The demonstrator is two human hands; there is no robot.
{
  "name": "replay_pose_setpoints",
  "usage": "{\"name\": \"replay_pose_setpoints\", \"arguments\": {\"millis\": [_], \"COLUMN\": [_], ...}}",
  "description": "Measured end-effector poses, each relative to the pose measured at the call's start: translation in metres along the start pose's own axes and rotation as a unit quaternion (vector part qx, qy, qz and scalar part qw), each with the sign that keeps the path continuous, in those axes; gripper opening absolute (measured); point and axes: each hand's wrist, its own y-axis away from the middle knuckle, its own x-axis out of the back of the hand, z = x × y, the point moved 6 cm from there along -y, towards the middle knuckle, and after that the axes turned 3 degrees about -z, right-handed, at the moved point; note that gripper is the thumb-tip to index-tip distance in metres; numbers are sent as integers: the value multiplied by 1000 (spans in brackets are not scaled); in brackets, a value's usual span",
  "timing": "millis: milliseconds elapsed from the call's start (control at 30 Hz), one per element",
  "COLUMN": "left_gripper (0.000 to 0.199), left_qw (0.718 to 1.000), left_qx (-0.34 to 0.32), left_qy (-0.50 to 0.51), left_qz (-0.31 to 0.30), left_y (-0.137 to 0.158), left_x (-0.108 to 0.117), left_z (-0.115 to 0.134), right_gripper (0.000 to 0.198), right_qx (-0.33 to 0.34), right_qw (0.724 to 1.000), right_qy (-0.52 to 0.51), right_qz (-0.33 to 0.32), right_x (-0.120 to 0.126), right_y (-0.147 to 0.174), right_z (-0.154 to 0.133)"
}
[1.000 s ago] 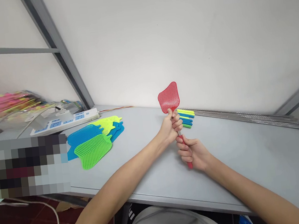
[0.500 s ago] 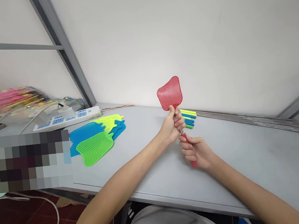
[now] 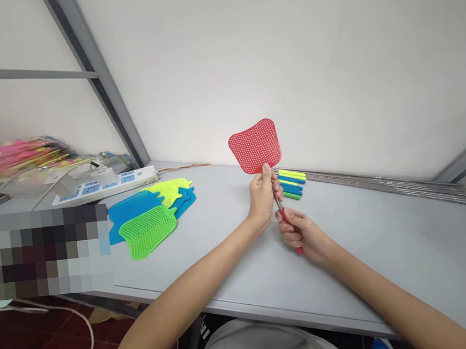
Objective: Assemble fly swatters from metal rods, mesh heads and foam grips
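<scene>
A red fly swatter with a perforated head point(image 3: 255, 147) is held up over the table by both hands. My left hand point(image 3: 265, 193) is closed around the neck, its thumb pressed on the base of the head. Lower down, my right hand point(image 3: 299, 231) grips the red handle point(image 3: 299, 250), whose end pokes out beneath the fingers. A short length of metal rod point(image 3: 279, 203) shows between the two hands. Behind my left hand lie yellow, blue and green handles point(image 3: 294, 182).
Loose swatter heads in green point(image 3: 150, 233), blue point(image 3: 132, 205) and yellow point(image 3: 172, 191) lie on the grey table point(image 3: 234, 263) to the left. Metal rods point(image 3: 384, 183) run along the wall. A power strip point(image 3: 109, 186) and bagged pink items point(image 3: 10, 156) sit at the far left.
The red swatter head has turned to face me more broadly and shifted slightly left. My left hand has rotated with it, while my right hand keeps its hold on the handle.
</scene>
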Motion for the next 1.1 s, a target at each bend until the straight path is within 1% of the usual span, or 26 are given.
{"name": "replay_pose_setpoints", "arguments": {"millis": [100,200,400,500,567,700,800,900,1000,1100], "left_gripper": [32,32,35,34,33,34,33,32,32,30], "left_qw": [1000,1000,998,998,999,1000,998,996,995,994], "left_qx": [0,5,27,33,27,12,19,45,68,85], "left_qy": [-12,-3,49,53,44,0,-37,-60,-56,-48], "left_qz": [16,23,2,-16,-16,27,52,57,55,47], "left_y": [2,2,2,1,2,4,7,11,12,12], "left_x": [1,2,2,1,1,5,7,9,9,8], "left_z": [-1,-5,-14,-13,-11,-8,-12,-22,-29,-30], "right_gripper": [23,23,21,22,23,28,29,27,22,16], "right_qx": [4,-4,-23,-14,-4,-5,-13,-25,-41,-32], "right_qw": [1000,1000,1000,1000,1000,997,997,999,999,997], "right_qy": [14,9,-22,-13,6,52,62,29,-25,-69], "right_qz": [12,14,1,8,20,50,54,39,25,12], "right_x": [1,2,3,4,5,9,11,12,12,10], "right_y": [0,0,1,0,0,0,0,0,0,1], "right_z": [1,3,6,4,2,1,1,1,0,-8]}}
